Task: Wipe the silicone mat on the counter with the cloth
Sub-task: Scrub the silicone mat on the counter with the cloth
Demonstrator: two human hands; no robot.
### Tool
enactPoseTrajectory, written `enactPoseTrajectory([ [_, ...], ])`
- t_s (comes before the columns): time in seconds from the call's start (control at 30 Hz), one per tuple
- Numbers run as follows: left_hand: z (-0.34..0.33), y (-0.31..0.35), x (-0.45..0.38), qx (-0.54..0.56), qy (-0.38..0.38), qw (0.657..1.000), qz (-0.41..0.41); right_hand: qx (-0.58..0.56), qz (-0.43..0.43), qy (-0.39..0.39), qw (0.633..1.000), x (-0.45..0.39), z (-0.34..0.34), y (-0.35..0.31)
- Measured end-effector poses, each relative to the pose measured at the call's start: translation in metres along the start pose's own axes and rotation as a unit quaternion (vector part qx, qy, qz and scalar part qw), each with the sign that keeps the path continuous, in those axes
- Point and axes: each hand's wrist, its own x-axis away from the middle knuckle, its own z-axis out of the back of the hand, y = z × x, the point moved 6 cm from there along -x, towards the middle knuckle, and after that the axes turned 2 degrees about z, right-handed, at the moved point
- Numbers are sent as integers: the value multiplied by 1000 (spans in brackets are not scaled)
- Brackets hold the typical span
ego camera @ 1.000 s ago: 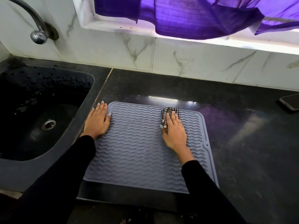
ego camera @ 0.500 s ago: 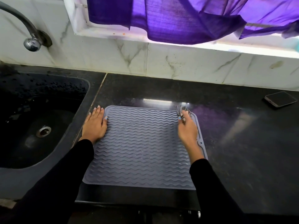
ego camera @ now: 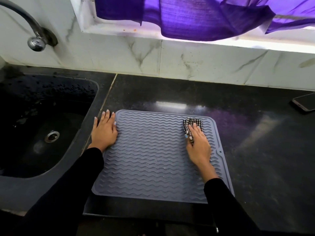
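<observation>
A grey silicone mat [ego camera: 153,155] with wavy ridges lies on the black counter [ego camera: 255,150], glistening with water near its middle. A small black-and-white checked cloth [ego camera: 196,124] sits near the mat's far right corner. My right hand [ego camera: 198,145] presses flat on the cloth with straight fingers, covering most of it. My left hand [ego camera: 104,132] lies flat at the mat's far left edge, mostly on the counter, with its thumb against the mat's rim.
A black sink [ego camera: 42,126] with a drain lies left of the mat, and a metal tap [ego camera: 34,38] hangs above it. A phone [ego camera: 305,101] lies at the counter's far right. A marble wall and a purple curtain [ego camera: 196,16] stand behind.
My right hand slid the cloth from the mat's far middle to its far right corner, then a little back toward me. My left hand stayed at the left edge.
</observation>
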Motion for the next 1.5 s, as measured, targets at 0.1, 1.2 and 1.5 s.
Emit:
enactPoseTrajectory([
  [0.1, 2, -1, 0, 8, -9, 1000, 7, -145, -35, 1, 989, -6, 5, 7],
  [1.2, 1, -6, 42, 50, -18, 999, 0, -201, -121, 73, 969, 49, 52, 36],
  [1.5, 1, -4, 48, 17, 17, 1000, -15, 62, -12, 1, 998, 63, 8, 32],
])
